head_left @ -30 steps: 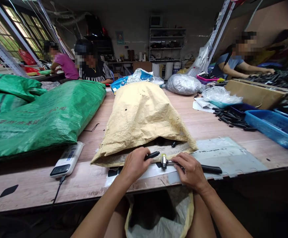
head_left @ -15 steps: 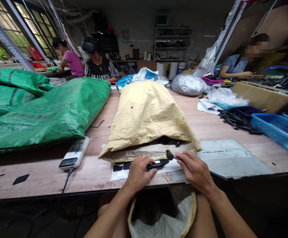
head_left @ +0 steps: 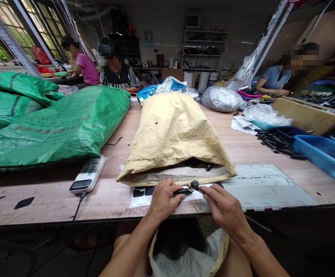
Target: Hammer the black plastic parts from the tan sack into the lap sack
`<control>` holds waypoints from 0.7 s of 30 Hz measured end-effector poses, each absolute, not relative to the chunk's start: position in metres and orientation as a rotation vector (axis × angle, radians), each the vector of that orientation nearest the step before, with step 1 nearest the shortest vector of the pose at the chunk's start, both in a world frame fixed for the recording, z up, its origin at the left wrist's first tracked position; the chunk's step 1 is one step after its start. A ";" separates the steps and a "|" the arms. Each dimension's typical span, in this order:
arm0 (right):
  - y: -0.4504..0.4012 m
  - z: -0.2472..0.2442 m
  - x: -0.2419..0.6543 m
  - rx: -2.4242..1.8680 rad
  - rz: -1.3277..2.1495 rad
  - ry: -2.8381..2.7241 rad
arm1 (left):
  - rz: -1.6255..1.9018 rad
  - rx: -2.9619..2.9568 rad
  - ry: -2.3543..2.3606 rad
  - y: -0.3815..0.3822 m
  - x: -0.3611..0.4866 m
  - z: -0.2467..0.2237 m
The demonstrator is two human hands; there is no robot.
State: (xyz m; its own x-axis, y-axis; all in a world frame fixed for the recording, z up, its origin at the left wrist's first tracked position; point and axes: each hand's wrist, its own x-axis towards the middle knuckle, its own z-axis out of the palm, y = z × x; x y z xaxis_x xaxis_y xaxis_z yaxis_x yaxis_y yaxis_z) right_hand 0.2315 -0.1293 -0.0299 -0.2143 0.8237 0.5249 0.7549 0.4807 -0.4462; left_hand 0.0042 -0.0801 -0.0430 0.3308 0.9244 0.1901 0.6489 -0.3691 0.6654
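Observation:
At the table's front edge, my left hand (head_left: pixel 164 199) is closed around a black rod-shaped part (head_left: pixel 181 191), which points to the right. My right hand (head_left: pixel 223 206) pinches the thin stem of a small part with a round black head (head_left: pixel 195 185). That head meets the right end of the black rod, where a pale yellowish bit shows between them. Just beyond both hands lies the open mouth of a cream woven sack (head_left: pixel 173 134), with black pieces inside it. Another open sack (head_left: pixel 190 261), white inside, sits below the table edge between the legs.
A large green sack (head_left: pixel 69 123) and a white power bank (head_left: pixel 88 175) with a cable lie to the left. To the right are a grey sheet (head_left: pixel 268 186), a blue tray (head_left: pixel 324 154) and several loose black parts (head_left: pixel 277 144). Three people sit farther back.
My right hand has brought the black-headed part left against the end of the rod. Earlier the two parts were apart. The view has shifted slightly.

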 end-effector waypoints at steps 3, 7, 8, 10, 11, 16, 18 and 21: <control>-0.129 -0.027 0.224 -1.235 0.135 -1.970 | 0.760 2.122 1.384 -0.081 0.004 -0.043; -0.128 -0.026 0.214 -1.241 0.133 -2.052 | 0.765 2.112 1.385 -0.081 0.005 -0.043; -0.127 -0.026 0.214 -1.254 0.132 -2.069 | 0.768 2.107 1.383 -0.081 0.005 -0.043; -0.122 -0.027 0.219 -1.267 0.121 -2.065 | 0.774 2.090 1.377 -0.081 0.004 -0.043; -0.117 -0.027 0.224 -1.276 0.101 -2.045 | 0.775 2.079 1.375 -0.080 0.004 -0.042; -0.085 -0.037 0.264 -1.386 -0.068 -1.986 | 0.830 2.019 1.369 -0.081 0.002 -0.040; -0.073 -0.046 0.278 -1.392 -0.101 -2.039 | 0.829 2.009 1.362 -0.081 0.002 -0.040; -0.065 -0.059 0.287 -1.383 -0.119 -2.091 | 0.791 2.024 1.367 -0.079 0.002 -0.039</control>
